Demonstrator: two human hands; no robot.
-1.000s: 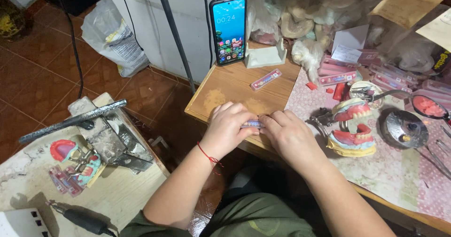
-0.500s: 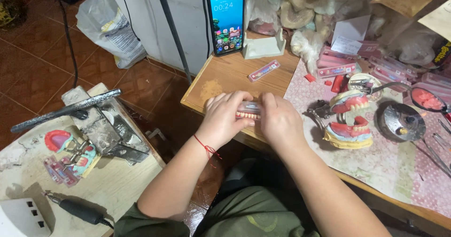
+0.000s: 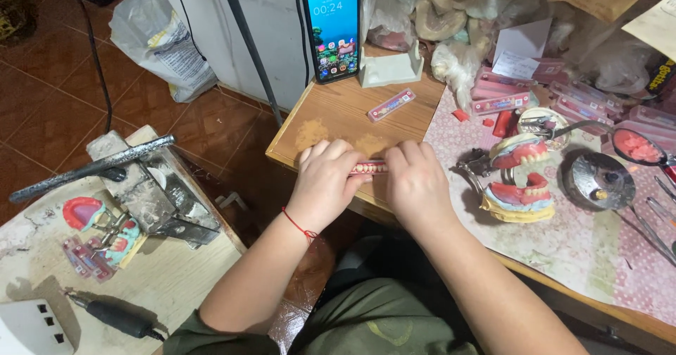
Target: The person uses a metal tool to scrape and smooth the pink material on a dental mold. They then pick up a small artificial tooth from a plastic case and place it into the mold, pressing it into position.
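left hand and right hand both grasp a strip of artificial teeth, spanning the gap between them, ends pinched in fingertips, above the wooden table edge.

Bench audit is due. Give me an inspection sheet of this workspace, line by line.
Surface: wooden table, patterned cloth over its right part.
Job's things: strip of artificial teeth held between left hand and right hand.
Clutter: denture models on an articulator, metal bowl, second tooth strip, pink boxes, plastic bags.
Grippers: both hands closed on the strip's ends.
Cables: dark cable up the white wall; handpiece cord on the side bench.
Surroundings: upright phone, tiled floor, press on the side bench.
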